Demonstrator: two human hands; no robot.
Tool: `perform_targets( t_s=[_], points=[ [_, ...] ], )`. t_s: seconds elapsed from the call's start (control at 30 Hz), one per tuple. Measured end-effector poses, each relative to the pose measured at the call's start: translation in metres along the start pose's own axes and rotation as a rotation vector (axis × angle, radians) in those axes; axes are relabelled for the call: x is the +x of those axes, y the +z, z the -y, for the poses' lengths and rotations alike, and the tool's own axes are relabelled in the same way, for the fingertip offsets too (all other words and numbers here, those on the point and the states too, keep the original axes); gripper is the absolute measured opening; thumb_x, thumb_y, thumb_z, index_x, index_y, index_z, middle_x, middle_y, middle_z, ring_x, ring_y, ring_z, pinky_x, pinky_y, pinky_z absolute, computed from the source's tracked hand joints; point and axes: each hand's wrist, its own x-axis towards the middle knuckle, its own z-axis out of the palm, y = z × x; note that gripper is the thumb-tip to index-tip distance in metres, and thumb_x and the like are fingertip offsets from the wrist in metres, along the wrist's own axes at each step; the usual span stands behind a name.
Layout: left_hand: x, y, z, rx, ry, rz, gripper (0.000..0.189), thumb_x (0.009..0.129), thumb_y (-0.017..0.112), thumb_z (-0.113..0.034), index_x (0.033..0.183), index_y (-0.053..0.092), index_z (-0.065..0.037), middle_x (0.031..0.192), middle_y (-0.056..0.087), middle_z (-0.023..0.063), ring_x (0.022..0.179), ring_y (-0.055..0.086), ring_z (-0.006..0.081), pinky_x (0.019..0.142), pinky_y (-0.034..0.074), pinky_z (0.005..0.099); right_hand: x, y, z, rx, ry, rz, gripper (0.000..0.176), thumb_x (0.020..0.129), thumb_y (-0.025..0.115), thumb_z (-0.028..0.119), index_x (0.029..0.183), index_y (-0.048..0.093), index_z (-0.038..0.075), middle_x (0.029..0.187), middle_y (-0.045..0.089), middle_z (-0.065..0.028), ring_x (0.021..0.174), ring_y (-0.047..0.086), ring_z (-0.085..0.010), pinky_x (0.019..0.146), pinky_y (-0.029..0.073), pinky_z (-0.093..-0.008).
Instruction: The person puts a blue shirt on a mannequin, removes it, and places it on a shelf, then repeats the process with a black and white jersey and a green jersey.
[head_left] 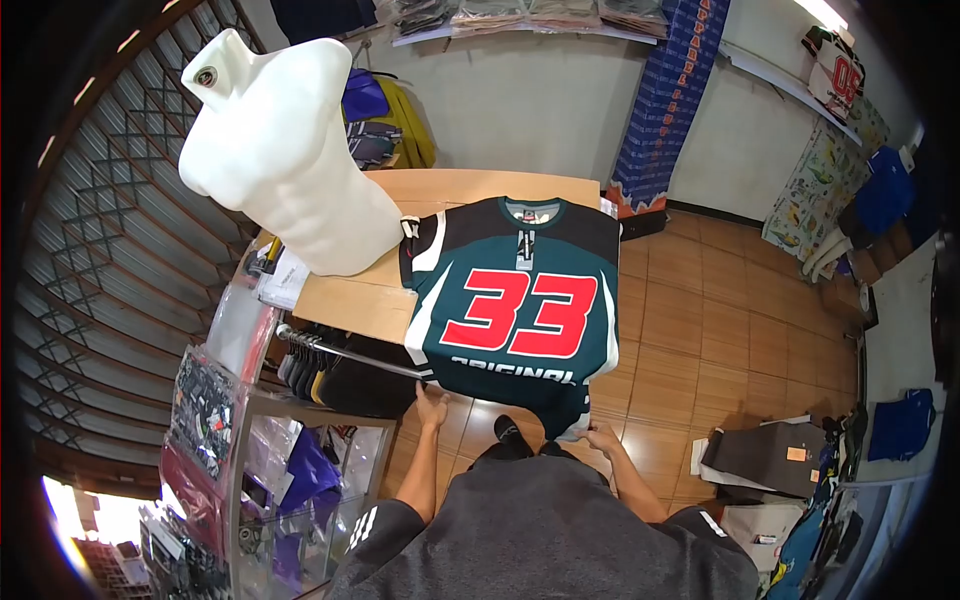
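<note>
A dark green and black jersey (518,290) with a red 33 lies face up over a wooden table (480,186), its lower part hanging over the near edge. A tag hangs at its collar. My left hand (432,405) is closed at the jersey's lower left corner. At the lower right corner, my right hand (598,437) pinches the hem. The fabric between my hands sags. A white torso mannequin (290,150) stands on the table, left of the jersey.
A metal rail (350,352) with hanging clothes runs below the table's left side. Nearer stands a glass display case (245,480) with packaged items. Shelves of folded clothes (530,12) line the back wall. Boxes and dark garments (765,458) sit at the right.
</note>
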Motion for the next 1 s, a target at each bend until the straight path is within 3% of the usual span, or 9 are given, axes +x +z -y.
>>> perform_targets(
  t_s=[0.03, 0.17, 0.33, 0.43, 0.53, 0.6, 0.73, 0.93, 1.0],
  points=[
    [0.009, 0.007, 0.012, 0.054, 0.071, -0.141, 0.071, 0.076, 0.079, -0.011, 0.140, 0.049, -0.003, 0.126, 0.062, 0.0214, 0.114, 0.063, 0.0326, 0.093, 0.052, 0.0354, -0.005, -0.001, -0.001, 0.012, -0.007, 0.005, 0.035, 0.078, 0.080, 0.021, 0.103, 0.068, -0.001, 0.086, 0.069, -0.0061, 0.070, 0.059, -0.0125, 0.060, 0.045, -0.0276],
    [0.009, -0.006, -0.001, 0.112, 0.061, 0.025, 0.032, 0.081, 0.074, -0.014, 0.110, 0.067, -0.001, 0.104, 0.070, 0.0210, 0.094, 0.069, 0.0300, 0.081, 0.054, 0.0370, -0.027, -0.003, -0.007, 0.043, -0.065, 0.020, 0.033, 0.081, 0.078, 0.022, 0.104, 0.070, -0.001, 0.085, 0.070, -0.0065, 0.071, 0.061, -0.0134, 0.063, 0.047, -0.0281],
    [-0.008, -0.009, 0.022, 0.170, 0.127, -0.005, 0.023, 0.093, 0.060, -0.021, 0.102, 0.059, 0.000, 0.096, 0.066, 0.0250, 0.090, 0.065, 0.0402, 0.082, 0.049, 0.0460, -0.033, -0.013, -0.035, 0.049, -0.073, 0.052, 0.031, 0.089, 0.072, 0.024, 0.107, 0.068, 0.000, 0.091, 0.070, -0.0079, 0.079, 0.066, -0.0166, 0.065, 0.050, -0.0287],
    [-0.051, -0.036, -0.024, 0.141, 0.104, -0.019, 0.019, 0.098, 0.048, -0.018, 0.105, 0.050, 0.000, 0.094, 0.063, 0.0284, 0.092, 0.062, 0.0475, 0.081, 0.046, 0.0511, -0.063, -0.022, -0.010, 0.226, -0.049, 0.069, 0.028, 0.092, 0.067, 0.021, 0.110, 0.066, -0.001, 0.094, 0.071, -0.0088, 0.079, 0.067, -0.0178, 0.069, 0.053, -0.0314],
    [-0.059, -0.060, -0.048, 0.136, 0.228, -0.021, 0.018, 0.098, 0.049, -0.016, 0.105, 0.051, 0.000, 0.090, 0.062, 0.0266, 0.088, 0.063, 0.0446, 0.079, 0.047, 0.0490, -0.099, -0.034, 0.039, 0.462, -0.096, 0.106, 0.026, 0.094, 0.063, 0.017, 0.113, 0.066, -0.001, 0.096, 0.071, -0.0088, 0.078, 0.068, -0.0189, 0.071, 0.056, -0.0332],
    [-0.057, -0.077, -0.079, -0.036, 0.333, -0.030, 0.014, 0.097, 0.051, -0.013, 0.104, 0.051, 0.000, 0.083, 0.060, 0.0151, 0.077, 0.062, 0.0279, 0.070, 0.049, 0.0394, -0.105, -0.044, 0.063, 0.612, -0.153, 0.146, 0.026, 0.095, 0.059, 0.016, 0.115, 0.065, 0.000, 0.099, 0.071, -0.0095, 0.080, 0.070, -0.0205, 0.073, 0.057, -0.0347],
    [-0.015, -0.113, -0.148, -0.582, -0.079, 0.332, 0.005, 0.096, 0.053, -0.008, 0.100, 0.055, -0.006, 0.082, 0.060, 0.0019, 0.069, 0.060, 0.0124, 0.059, 0.048, 0.0240, -0.116, -0.068, 0.144, 0.864, -0.232, 0.151, 0.034, 0.092, 0.059, 0.020, 0.120, 0.061, 0.001, 0.111, 0.070, -0.0098, 0.101, 0.068, -0.0218, 0.088, 0.055, -0.0375],
    [0.067, -0.122, -0.265, -1.151, -0.102, 0.501, 0.017, 0.104, 0.049, -0.022, 0.103, 0.059, -0.008, 0.095, 0.068, 0.0031, 0.082, 0.067, 0.0141, 0.065, 0.053, 0.0254, -0.100, -0.102, 0.259, 1.117, -0.506, 0.359, 0.026, 0.096, 0.056, 0.027, 0.107, 0.065, 0.005, 0.099, 0.072, -0.0084, 0.089, 0.069, -0.0209, 0.082, 0.056, -0.0386],
    [0.099, -0.102, -0.285, -1.233, -0.023, 0.587, 0.019, 0.104, 0.049, -0.022, 0.112, 0.057, -0.008, 0.104, 0.067, 0.0036, 0.095, 0.066, 0.0151, 0.080, 0.052, 0.0295, -0.079, -0.100, 0.289, 1.226, -0.605, 0.320, 0.033, 0.101, 0.050, 0.029, 0.116, 0.059, 0.001, 0.120, 0.066, -0.0154, 0.115, 0.061, -0.0289, 0.101, 0.048, -0.0447]
  ],
)
